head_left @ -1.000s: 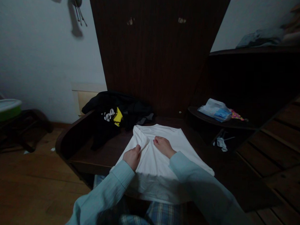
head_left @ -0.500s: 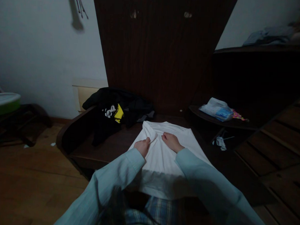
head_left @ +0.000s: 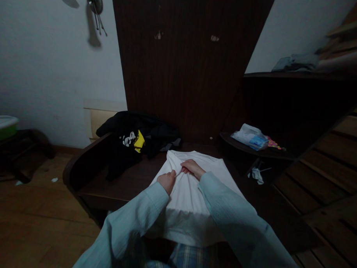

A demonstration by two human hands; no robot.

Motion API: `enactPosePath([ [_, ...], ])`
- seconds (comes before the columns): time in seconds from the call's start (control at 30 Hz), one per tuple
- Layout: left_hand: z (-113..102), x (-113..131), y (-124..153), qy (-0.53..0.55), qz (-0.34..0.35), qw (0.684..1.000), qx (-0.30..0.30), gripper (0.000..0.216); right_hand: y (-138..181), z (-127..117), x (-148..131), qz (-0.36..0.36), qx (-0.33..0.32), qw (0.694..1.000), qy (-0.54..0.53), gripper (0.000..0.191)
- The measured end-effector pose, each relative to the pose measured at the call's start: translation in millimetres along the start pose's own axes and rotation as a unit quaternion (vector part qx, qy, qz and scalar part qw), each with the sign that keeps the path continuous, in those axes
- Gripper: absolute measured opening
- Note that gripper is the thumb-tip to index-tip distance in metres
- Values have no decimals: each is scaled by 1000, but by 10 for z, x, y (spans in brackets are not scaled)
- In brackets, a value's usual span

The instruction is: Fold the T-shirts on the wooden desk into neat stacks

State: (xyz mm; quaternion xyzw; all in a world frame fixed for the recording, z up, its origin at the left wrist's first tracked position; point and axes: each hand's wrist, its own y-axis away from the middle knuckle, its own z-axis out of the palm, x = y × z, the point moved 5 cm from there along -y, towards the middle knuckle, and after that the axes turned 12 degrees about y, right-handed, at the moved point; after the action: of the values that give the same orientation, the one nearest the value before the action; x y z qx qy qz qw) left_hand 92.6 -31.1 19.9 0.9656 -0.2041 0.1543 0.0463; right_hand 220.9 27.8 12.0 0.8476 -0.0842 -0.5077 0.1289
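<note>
A white garment, seemingly a shirt (head_left: 194, 197), lies spread over the dark wooden bench (head_left: 106, 188), its near end hanging over the front edge. My left hand (head_left: 166, 181) is closed on a pinch of its cloth left of the middle. Close beside it, my right hand (head_left: 192, 168) pinches the same fabric with bent fingers. Creases run through the cloth around both hands. Part of the garment is hidden under my right sleeve.
Black clothing (head_left: 149, 127) with a yellow and white print is heaped on the bench's left end. At right, a small shelf (head_left: 254, 152) bears a blue-and-white plastic pack (head_left: 250, 137). A green basin (head_left: 3, 131) stands at far left.
My right hand has moved left and now pinches the cloth close to my left hand. My left hand keeps its hold. The view has tipped up slightly.
</note>
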Motion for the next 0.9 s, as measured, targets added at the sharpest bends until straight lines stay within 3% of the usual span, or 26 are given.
enactPosePath([
  [0.1, -93, -21, 47, 20, -26, 999, 20, 23, -2, 40, -143, -31, 25, 997, -60, 13],
  [0.27, -460, -176, -4, 59, -76, 986, 136, 41, -58, 114, -477, -94, 50, 984, -145, 11],
  [0.37, -657, -355, -125, 87, -126, 977, 150, 37, -137, 170, -568, -134, 61, 977, -154, 13],
  [0.47, -781, -534, -217, 92, -170, 971, 141, 29, -153, 212, -534, -232, 127, 963, -46, 22],
  [0.53, -832, -615, -235, 93, -178, 969, 146, 29, -100, 282, -468, -306, 164, 936, 58, 24],
  [0.7, -874, -665, -189, 107, -161, 965, 175, 29, 80, 536, -357, -433, 131, 865, 218, 15],
  [0.8, -893, -605, -163, 115, -124, 965, 199, 29, 115, 619, -361, -449, 129, 817, 338, 29],
  [0.9, -894, -532, -150, 125, -107, 965, 205, 30, 82, 623, -359, -424, 130, 814, 375, 36],
])
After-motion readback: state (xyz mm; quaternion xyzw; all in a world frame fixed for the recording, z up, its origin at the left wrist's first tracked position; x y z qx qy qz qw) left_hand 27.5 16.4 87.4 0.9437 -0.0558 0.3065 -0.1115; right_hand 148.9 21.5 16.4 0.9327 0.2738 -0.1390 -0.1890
